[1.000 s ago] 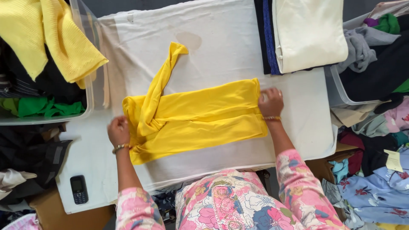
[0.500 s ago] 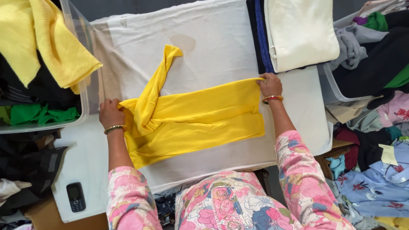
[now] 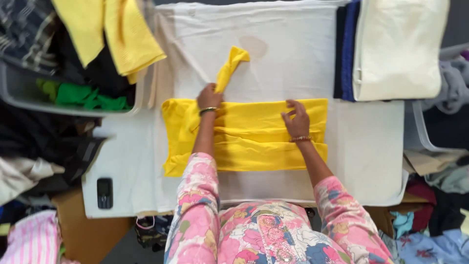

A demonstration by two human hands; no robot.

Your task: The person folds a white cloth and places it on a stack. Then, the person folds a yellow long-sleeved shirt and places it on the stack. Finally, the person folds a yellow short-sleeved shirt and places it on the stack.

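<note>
A yellow garment [image 3: 254, 142] lies folded into a wide band on the white cloth-covered table [image 3: 371, 151]. One yellow sleeve [image 3: 229, 66] sticks out away from me above the band. My left hand [image 3: 210, 97] grips the base of that sleeve at the garment's far edge. My right hand [image 3: 296, 119] rests on the band's right half, fingers pinching the fabric near the far edge. Both forearms wear pink floral sleeves and a wrist bangle.
A clear bin [image 3: 29, 93] at left holds green, black and yellow clothes. A folded stack of cream and blue fabric [image 3: 395, 49] sits at the far right. A small black phone [image 3: 104, 192] lies near the table's front left. Piles of clothes surround the table on both sides.
My left hand moved from the garment's left end inward to the sleeve base. My right hand left the right end and moved inward onto the band. The sleeve now stands straighter.
</note>
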